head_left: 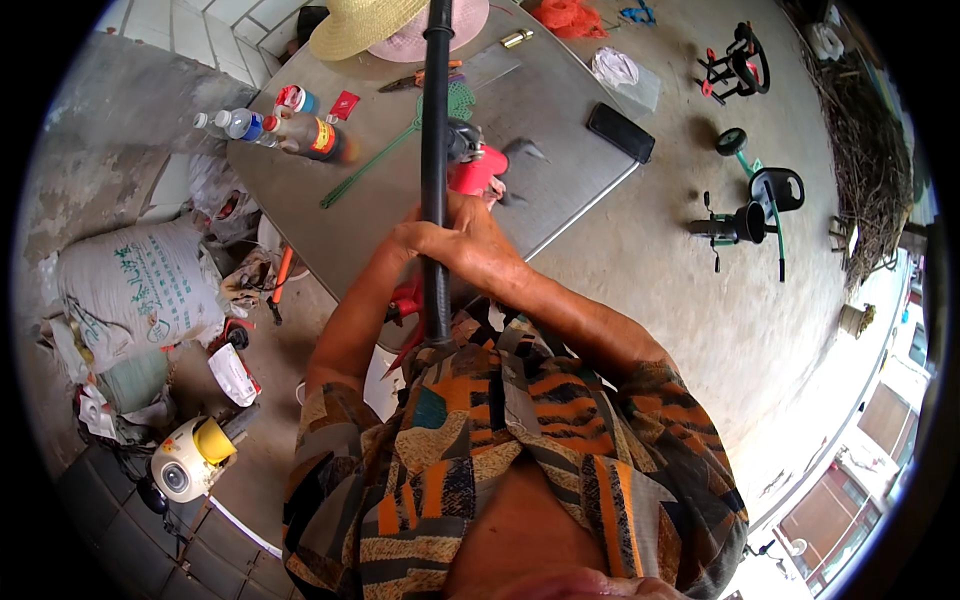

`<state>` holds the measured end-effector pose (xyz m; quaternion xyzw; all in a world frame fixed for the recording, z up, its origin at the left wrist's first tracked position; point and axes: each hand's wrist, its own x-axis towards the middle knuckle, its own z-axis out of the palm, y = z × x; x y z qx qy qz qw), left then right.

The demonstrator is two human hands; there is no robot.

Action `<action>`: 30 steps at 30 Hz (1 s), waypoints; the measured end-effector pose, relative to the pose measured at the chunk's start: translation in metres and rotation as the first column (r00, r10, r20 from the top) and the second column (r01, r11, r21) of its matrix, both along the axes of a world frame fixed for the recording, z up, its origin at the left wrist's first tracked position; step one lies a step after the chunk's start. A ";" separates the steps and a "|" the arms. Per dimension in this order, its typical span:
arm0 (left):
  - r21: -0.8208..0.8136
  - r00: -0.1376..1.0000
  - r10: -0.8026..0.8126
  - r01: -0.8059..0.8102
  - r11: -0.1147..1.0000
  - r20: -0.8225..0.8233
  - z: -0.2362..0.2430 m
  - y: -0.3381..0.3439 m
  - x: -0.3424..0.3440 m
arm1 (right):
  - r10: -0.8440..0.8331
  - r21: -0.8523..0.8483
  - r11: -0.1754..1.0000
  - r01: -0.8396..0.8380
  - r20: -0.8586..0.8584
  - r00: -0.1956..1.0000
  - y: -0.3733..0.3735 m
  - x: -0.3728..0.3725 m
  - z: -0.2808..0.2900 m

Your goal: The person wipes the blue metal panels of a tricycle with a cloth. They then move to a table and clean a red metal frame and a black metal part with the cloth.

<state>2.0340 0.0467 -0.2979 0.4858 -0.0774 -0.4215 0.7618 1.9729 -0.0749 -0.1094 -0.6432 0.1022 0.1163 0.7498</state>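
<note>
A long black pole (436, 120) runs from the top edge, across the table, to my shirt. My left hand (412, 238) is closed around its lower part. My right hand (482, 242) comes in from the other side, closed at the pole against the left hand; its fingers are partly hidden. Just beyond the hands, beside the pole, is a red cylindrical part (474, 172) with a dark metal fitting (462, 138); whether it is joined to the pole I cannot tell. Another red part (405, 300) shows below my left wrist.
The grey table (570, 110) bears bottles (300, 133), a green fly swatter (385, 160), pliers (410, 82), straw hats (365, 25) and a black phone (620, 132). A stuffed white sack (145, 290) and a rice cooker (185, 465) stand left. A child's tricycle (745, 220) stands right.
</note>
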 end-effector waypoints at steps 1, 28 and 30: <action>-0.035 0.998 0.030 -0.032 0.999 -0.062 -0.005 0.000 -0.006 | -0.051 0.030 0.998 0.052 -0.021 0.998 0.004 0.001 -0.008; 0.475 0.632 0.769 -0.648 0.595 -0.099 -0.009 0.081 -0.130 | -0.378 0.087 0.864 0.495 -0.537 0.754 0.010 0.141 -0.187; 0.561 0.640 0.764 -0.603 0.567 -0.085 -0.008 0.078 -0.135 | -0.320 0.098 0.890 0.445 -0.560 0.764 0.009 0.148 -0.199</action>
